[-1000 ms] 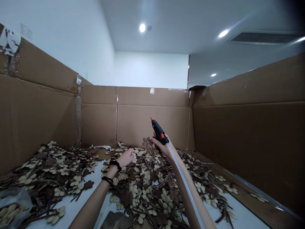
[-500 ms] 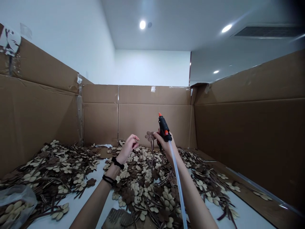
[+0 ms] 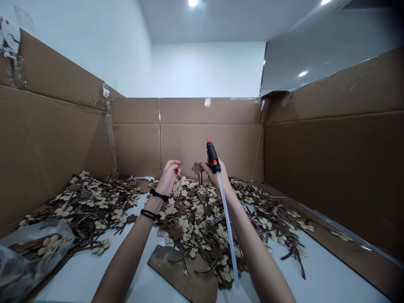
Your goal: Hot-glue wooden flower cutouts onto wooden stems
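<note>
Cardboard walls [image 3: 221,145] surround the flower pile [image 3: 194,219] across the lower frame. At centre, my right hand [image 3: 224,175] grips a black glue gun [image 3: 211,152], tip up. Just left, my left hand [image 3: 168,176] curls; whether it pinches anything, I cannot tell. Between them, the right also holds a brown flower [image 3: 197,168].

Through the head view I see the right hand [image 3: 213,176] gripping a black glue gun [image 3: 211,153], orange tip up, a translucent glue stick [image 3: 227,216] trailing from its rear, and a brown flower [image 3: 196,168] at the thumb. The left hand [image 3: 168,176] is near it, fingers curled; whether they hold anything I can't tell. Below lie heaped flowers [image 3: 186,210], a cardboard scrap [image 3: 197,275] and a plastic bag [image 3: 65,231], inside cardboard walls [image 3: 186,145].
</note>
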Demonstrator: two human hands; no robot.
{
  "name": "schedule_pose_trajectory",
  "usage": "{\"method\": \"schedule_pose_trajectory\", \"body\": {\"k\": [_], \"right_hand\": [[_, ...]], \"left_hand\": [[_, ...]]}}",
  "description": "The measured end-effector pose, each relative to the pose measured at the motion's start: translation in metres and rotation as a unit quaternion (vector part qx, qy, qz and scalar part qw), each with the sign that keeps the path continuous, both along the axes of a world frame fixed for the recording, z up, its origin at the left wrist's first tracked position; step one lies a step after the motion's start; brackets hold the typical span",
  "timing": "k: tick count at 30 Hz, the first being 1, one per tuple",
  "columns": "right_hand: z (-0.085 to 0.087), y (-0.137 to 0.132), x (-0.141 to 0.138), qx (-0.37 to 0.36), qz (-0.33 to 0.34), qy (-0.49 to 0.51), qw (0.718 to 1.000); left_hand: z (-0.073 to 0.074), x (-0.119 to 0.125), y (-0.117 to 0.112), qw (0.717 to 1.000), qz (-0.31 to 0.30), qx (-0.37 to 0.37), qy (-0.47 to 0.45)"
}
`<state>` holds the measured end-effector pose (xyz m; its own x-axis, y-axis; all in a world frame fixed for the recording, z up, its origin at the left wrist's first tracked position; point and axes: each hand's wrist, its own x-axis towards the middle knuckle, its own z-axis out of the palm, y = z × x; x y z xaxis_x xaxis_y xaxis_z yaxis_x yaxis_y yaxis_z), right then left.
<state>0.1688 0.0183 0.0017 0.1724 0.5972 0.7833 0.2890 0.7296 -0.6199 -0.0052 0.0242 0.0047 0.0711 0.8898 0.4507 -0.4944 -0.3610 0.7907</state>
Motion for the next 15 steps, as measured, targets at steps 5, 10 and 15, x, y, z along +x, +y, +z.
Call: {"method": "schedule_pose_trajectory", "body": {"k": [5, 10, 15], "right_hand": [[0.000, -0.001, -0.002, -0.012, 0.018, 0.027, 0.999], [0.002, -0.005, -0.003, -0.014, 0.047, 0.045, 0.998], [0.004, -0.008, -0.006, -0.022, 0.066, 0.046, 0.997]], "left_hand": [[0.002, 0.000, -0.005, 0.984, 0.083, 0.102, 0.121], [0.003, 0.003, -0.008, 0.968, 0.052, 0.134, 0.205], [0.002, 0.009, -0.021, 0.961, 0.092, 0.151, 0.213]]}}
